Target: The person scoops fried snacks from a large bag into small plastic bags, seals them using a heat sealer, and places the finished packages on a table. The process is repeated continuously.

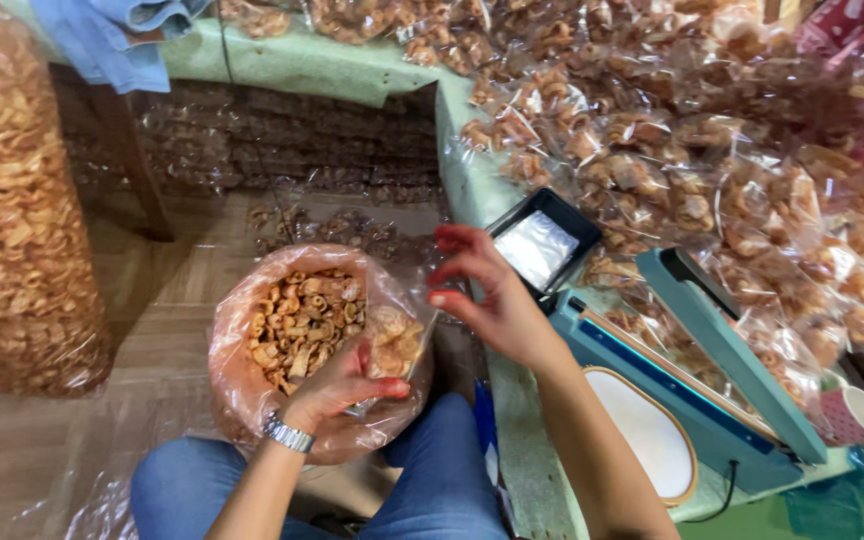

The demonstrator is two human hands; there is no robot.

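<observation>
My left hand (340, 388), with a wristwatch, grips a small clear bag of fried snack pieces (392, 340) over a large open plastic bag of the same snacks (252, 350) that rests on my lap. My right hand (487, 295) hovers just right of the small bag, fingers curled and apart, touching the bag's upper edge near the fingertips. Whether it pinches the plastic is hard to tell.
A teal heat sealer (692, 370) lies on the green table (352, 65) to my right, beside a black tray with clear bags (537, 245). Several filled snack packets (672, 130) cover the table. A tall sack of snacks (12, 200) stands left. A pink cup (857, 415) sits far right.
</observation>
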